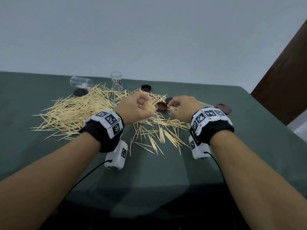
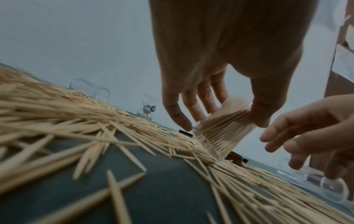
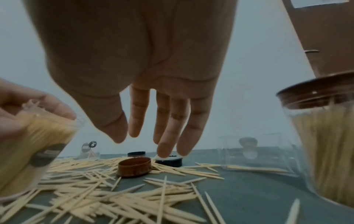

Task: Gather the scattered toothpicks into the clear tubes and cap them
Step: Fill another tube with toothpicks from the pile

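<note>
One tube [image 3: 329, 151] at far right looks filled and capped. Left hand [image 1: 136, 108] grips a second, tilted tube [image 2: 224, 128], packed with toothpicks, base on the table [image 1: 149, 171], uncapped. Right hand [image 1: 182, 108] hovers just beside it, fingers relaxed, holding nothing, above a brown cap [image 3: 134, 166]. Two more tubes, one upright [image 1: 116, 80] and one lying [image 1: 81, 82], hold almost nothing. Most toothpicks [image 1: 74, 113] lie scattered; well under half done, by my estimate.

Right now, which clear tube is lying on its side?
The empty tube at the far left, beside the black cap; the labelled tube stands upright.
</note>
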Available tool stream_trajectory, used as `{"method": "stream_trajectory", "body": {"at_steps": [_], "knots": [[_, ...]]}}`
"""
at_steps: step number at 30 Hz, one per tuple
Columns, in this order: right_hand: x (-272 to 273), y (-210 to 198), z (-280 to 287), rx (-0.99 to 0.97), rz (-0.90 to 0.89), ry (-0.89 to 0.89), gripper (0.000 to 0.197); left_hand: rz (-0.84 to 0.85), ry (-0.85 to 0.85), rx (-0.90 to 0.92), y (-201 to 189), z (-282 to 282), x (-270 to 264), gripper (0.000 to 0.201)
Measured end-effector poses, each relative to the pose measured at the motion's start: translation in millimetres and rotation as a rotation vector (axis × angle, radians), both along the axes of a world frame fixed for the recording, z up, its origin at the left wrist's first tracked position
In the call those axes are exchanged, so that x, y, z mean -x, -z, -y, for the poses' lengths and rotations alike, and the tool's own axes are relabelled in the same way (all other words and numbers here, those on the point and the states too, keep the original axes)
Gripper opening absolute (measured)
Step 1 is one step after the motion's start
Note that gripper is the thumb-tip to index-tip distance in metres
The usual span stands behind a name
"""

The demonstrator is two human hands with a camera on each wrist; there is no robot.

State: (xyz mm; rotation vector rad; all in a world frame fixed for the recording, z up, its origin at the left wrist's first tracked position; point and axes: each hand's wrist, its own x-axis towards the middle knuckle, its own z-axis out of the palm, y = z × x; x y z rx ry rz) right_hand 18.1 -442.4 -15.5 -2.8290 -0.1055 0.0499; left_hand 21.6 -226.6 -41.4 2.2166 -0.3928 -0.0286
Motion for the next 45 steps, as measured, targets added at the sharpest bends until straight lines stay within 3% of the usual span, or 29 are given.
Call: {"method": "stream_trajectory", "body": {"at_steps": [7,14,24,29,34,38,45], "knots": [[-30.2,11.0,-24.5,0.138,0.029,-0.053,0.03,0.002,-0.051,-0.018,-4.4,-6.2,-12.0,0.048],[-49.4,14.8,-32.5,0.261,-0.04,-0.123,0.052,0.006,-0.063,-0.048,-6.0,-8.7,-19.8,0.05],[-53.6,15.3,-32.6,0.265,-0.032,-0.144,0.049,-0.006,-0.089,-0.043,-0.9,-12.5,-22.8,0.049],[-48.8,15.0,-33.2,0.047,0.018,-0.099,0.037,-0.013,-0.086,-0.029,0.0,-14.8,-21.5,0.053],[-39.6,-1.8,-36.1,-0.217,0.12,-0.094,0.044,-0.027,-0.091,0.03,-1.6,-17.7,-18.0,0.051],[-27.5,-11.2,-38.3,-0.509,0.243,-0.061,0.02,-0.033,-0.102,0.114,-0.5,-21.4,-14.4,0.049],[-16.6,-4.3,-42.7,-0.796,0.171,-0.094,0.022,0.0,-0.075,0.184,-1.5,-22.3,-4.6,0.047]]}}
